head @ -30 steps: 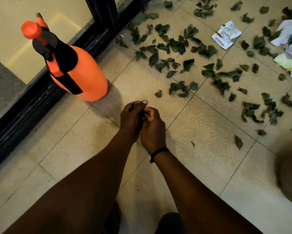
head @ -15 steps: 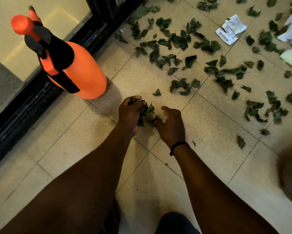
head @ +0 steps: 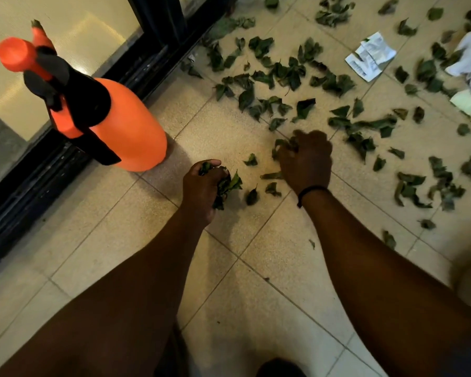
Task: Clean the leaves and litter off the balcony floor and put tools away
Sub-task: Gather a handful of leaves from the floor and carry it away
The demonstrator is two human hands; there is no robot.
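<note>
Left hand (head: 201, 186) clutches a leaf bunch (head: 226, 186); right hand (head: 306, 161), blurred, curls onto scattered leaves (head: 280, 77) mid-floor. Printed paper scrap (head: 370, 57) at far right: text unreadable. Orange sprayer (head: 120, 126) by door track.

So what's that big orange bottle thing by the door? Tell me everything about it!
It's an orange pump sprayer bottle, and it looks like smooth plastic. Its round body widens toward the bottom, with a black collar and black trigger handle on top, an orange pump knob, and a small orange nozzle. It stands upright on the tiled floor, right beside the black sliding door track. Neither hand touches it, and no leaves lie against it.
</note>
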